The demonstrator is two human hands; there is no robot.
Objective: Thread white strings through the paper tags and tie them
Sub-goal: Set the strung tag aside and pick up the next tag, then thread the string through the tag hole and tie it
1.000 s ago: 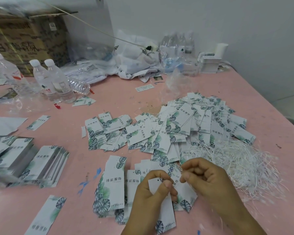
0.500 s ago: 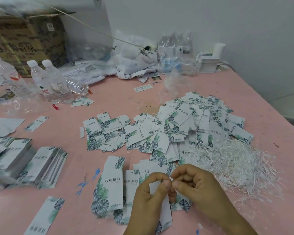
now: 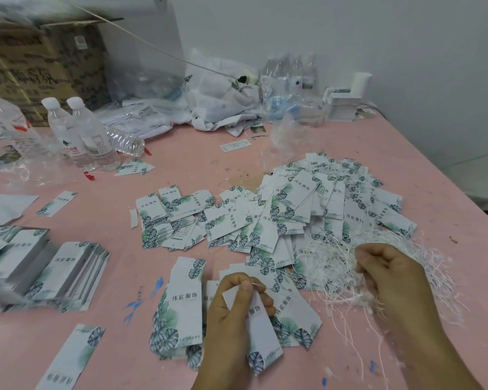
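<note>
Two hands (image 3: 231,313) (image 3: 392,277), one held tag (image 3: 261,330)

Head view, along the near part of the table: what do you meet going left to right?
Stacked tags → left hand pinching a tag → loose white strings → right hand.

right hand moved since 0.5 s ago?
Yes. The right hand has gone rightward, away from the held tag, and is now over the string pile.
</note>
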